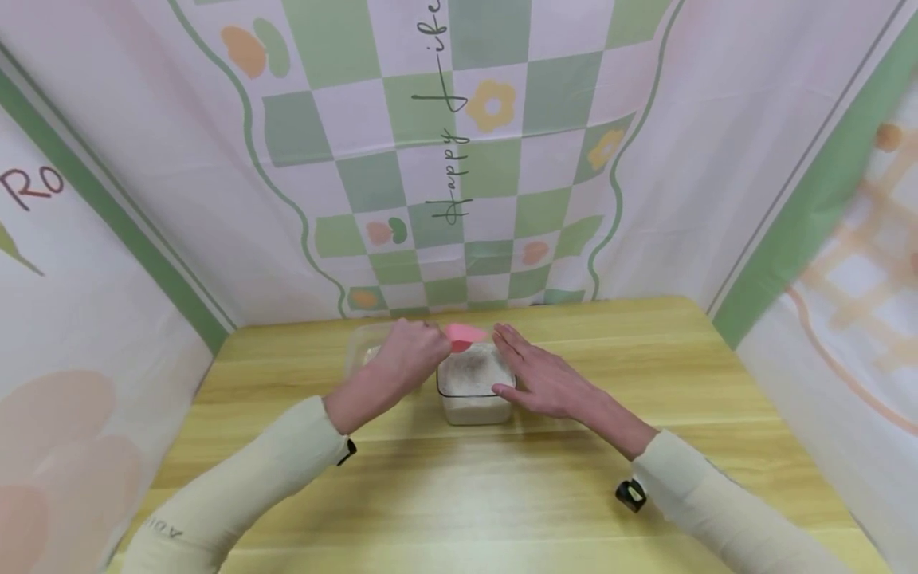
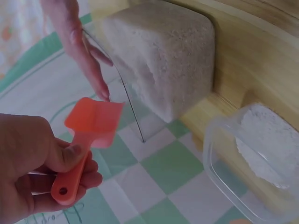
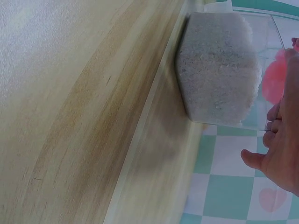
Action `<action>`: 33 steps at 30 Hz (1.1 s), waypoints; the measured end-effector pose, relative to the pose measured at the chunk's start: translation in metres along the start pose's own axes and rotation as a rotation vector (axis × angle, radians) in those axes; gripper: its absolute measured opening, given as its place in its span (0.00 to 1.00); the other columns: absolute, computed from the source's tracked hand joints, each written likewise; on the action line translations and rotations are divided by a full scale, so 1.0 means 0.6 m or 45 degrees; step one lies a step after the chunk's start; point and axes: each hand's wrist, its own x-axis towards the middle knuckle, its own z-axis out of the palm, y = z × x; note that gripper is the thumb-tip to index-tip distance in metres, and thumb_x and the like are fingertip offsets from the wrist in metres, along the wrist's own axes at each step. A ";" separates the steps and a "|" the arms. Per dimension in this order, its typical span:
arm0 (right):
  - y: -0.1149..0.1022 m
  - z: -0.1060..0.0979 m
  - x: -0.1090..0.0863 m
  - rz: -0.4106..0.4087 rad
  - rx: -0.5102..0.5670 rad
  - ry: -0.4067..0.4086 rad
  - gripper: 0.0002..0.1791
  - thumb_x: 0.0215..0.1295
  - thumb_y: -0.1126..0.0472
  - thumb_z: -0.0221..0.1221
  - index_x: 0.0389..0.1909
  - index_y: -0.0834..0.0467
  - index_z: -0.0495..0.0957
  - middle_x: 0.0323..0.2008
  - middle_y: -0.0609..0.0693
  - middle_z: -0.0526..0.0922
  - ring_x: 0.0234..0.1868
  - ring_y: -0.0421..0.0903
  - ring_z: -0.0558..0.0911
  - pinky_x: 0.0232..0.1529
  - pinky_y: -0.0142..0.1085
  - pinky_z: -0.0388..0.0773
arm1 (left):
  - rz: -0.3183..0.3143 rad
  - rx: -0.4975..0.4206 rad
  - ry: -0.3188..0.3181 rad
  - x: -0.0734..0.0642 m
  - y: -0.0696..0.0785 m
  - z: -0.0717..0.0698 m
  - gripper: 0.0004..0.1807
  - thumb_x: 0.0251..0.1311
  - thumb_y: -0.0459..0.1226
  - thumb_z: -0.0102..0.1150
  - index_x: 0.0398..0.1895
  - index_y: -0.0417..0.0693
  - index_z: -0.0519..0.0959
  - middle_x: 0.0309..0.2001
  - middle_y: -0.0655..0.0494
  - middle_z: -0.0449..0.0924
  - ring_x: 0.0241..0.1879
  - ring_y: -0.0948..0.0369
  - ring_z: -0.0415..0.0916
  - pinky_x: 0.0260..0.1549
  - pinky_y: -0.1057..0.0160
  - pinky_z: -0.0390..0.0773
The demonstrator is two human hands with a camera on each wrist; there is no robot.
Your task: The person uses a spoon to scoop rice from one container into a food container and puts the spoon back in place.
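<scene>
My left hand (image 1: 409, 351) grips the handle of a pink-red plastic scoop (image 2: 96, 116). The scoop is above the far edge of a clear square container (image 1: 476, 412), and no contents show in its bowl. Pale, grainy stuff, perhaps rice, fills much of this container; its surface is uneven. At the container's right side is my right hand (image 1: 547, 381), fingers straight and thumb apart, close to the rim. Whether it touches the rim I cannot tell. A second clear plastic container (image 2: 224, 189), holding white grainy stuff, stands to the left, partly behind my left hand in the head view.
Both containers stand on a wooden table (image 1: 473, 502), near its back edge. Behind the table hangs a checkered cloth (image 1: 488, 167) with printed flowers and lettering. More printed cloth (image 1: 846, 263) encloses the left and right sides.
</scene>
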 end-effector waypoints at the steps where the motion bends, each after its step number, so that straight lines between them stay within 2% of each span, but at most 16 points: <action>1: 0.000 0.000 0.000 -0.003 0.000 0.006 0.47 0.73 0.36 0.47 0.78 0.64 0.44 0.80 0.57 0.42 0.80 0.54 0.48 0.71 0.51 0.65 | 0.001 -0.001 -0.002 0.005 0.003 0.002 0.16 0.60 0.30 0.62 0.16 0.54 0.78 0.14 0.62 0.71 0.16 0.68 0.56 0.12 0.67 0.70; 4: 0.002 0.002 0.000 -0.017 0.004 0.017 0.47 0.73 0.36 0.46 0.78 0.64 0.45 0.80 0.58 0.42 0.80 0.54 0.48 0.71 0.51 0.66 | -0.002 0.020 -0.010 0.016 0.014 0.005 0.17 0.62 0.33 0.62 0.16 0.55 0.76 0.13 0.64 0.64 0.15 0.68 0.54 0.12 0.69 0.68; 8: 0.005 0.006 0.000 -0.026 -0.009 0.017 0.47 0.74 0.36 0.46 0.78 0.64 0.44 0.80 0.59 0.43 0.80 0.54 0.48 0.71 0.50 0.66 | 0.000 -0.006 0.015 0.028 0.030 0.011 0.15 0.57 0.28 0.61 0.21 0.60 0.78 0.13 0.64 0.57 0.16 0.68 0.51 0.12 0.71 0.64; 11: 0.007 0.006 -0.001 -0.021 -0.008 0.018 0.47 0.74 0.37 0.47 0.78 0.65 0.45 0.80 0.59 0.44 0.81 0.54 0.47 0.72 0.50 0.65 | 0.001 -0.014 0.051 0.039 0.044 0.015 0.17 0.53 0.25 0.58 0.22 0.62 0.78 0.13 0.64 0.53 0.16 0.68 0.49 0.11 0.71 0.58; 13: 0.007 0.005 -0.001 -0.016 -0.001 0.022 0.47 0.73 0.37 0.48 0.78 0.65 0.45 0.80 0.60 0.45 0.80 0.54 0.48 0.72 0.51 0.65 | -0.009 0.024 0.059 0.047 0.052 0.017 0.17 0.54 0.26 0.56 0.19 0.61 0.74 0.13 0.64 0.50 0.15 0.68 0.47 0.11 0.71 0.53; 17: 0.005 0.003 0.001 -0.021 0.016 0.026 0.47 0.73 0.37 0.48 0.78 0.65 0.46 0.80 0.60 0.45 0.80 0.55 0.48 0.71 0.51 0.65 | -0.020 0.098 -0.048 0.059 0.061 0.021 0.22 0.58 0.26 0.51 0.15 0.60 0.61 0.14 0.63 0.44 0.16 0.66 0.39 0.12 0.68 0.43; 19: 0.004 0.003 0.001 -0.029 0.015 0.031 0.47 0.73 0.37 0.48 0.78 0.66 0.47 0.80 0.60 0.45 0.80 0.55 0.50 0.69 0.51 0.67 | 0.005 0.120 -0.138 0.064 0.060 0.023 0.21 0.63 0.28 0.51 0.16 0.60 0.63 0.15 0.62 0.43 0.17 0.65 0.37 0.12 0.67 0.41; 22: 0.003 0.002 0.002 -0.035 0.010 0.034 0.47 0.73 0.37 0.48 0.77 0.65 0.47 0.80 0.60 0.46 0.80 0.55 0.51 0.68 0.51 0.69 | 0.058 0.128 -0.238 0.070 0.056 0.027 0.14 0.71 0.39 0.52 0.27 0.69 0.78 0.15 0.63 0.45 0.17 0.65 0.39 0.11 0.67 0.43; 25: 0.003 0.003 0.002 -0.037 0.010 0.035 0.47 0.73 0.37 0.49 0.77 0.65 0.47 0.80 0.60 0.46 0.80 0.55 0.51 0.68 0.51 0.69 | 0.087 0.097 -0.255 0.075 0.051 0.032 0.12 0.71 0.50 0.49 0.37 0.79 0.83 0.15 0.65 0.49 0.16 0.67 0.43 0.11 0.68 0.47; 26: 0.003 0.003 0.003 -0.034 0.016 0.034 0.47 0.73 0.37 0.49 0.77 0.65 0.47 0.80 0.59 0.46 0.80 0.55 0.51 0.68 0.51 0.69 | 0.084 0.075 -0.244 0.077 0.050 0.034 0.13 0.70 0.53 0.49 0.36 0.78 0.84 0.14 0.65 0.51 0.16 0.67 0.44 0.11 0.68 0.48; 30: 0.004 0.004 0.002 -0.024 0.025 0.031 0.47 0.73 0.38 0.49 0.78 0.65 0.47 0.80 0.59 0.45 0.80 0.55 0.50 0.68 0.51 0.68 | 0.085 -0.021 -0.188 0.085 0.047 0.044 0.21 0.69 0.58 0.50 0.24 0.65 0.85 0.14 0.67 0.60 0.15 0.68 0.50 0.12 0.68 0.56; 31: 0.004 0.004 0.002 -0.020 0.029 0.031 0.47 0.73 0.38 0.49 0.78 0.65 0.47 0.80 0.59 0.45 0.80 0.54 0.49 0.68 0.51 0.68 | 0.091 -0.048 -0.188 0.088 0.046 0.047 0.23 0.69 0.58 0.50 0.21 0.62 0.83 0.15 0.67 0.64 0.15 0.68 0.53 0.12 0.68 0.61; 33: 0.004 0.005 0.002 -0.014 0.029 0.031 0.47 0.73 0.38 0.49 0.78 0.65 0.46 0.80 0.59 0.45 0.80 0.54 0.49 0.69 0.51 0.68 | 0.108 -0.099 -0.228 0.093 0.044 0.049 0.24 0.69 0.58 0.50 0.21 0.57 0.82 0.18 0.65 0.74 0.16 0.67 0.61 0.16 0.66 0.71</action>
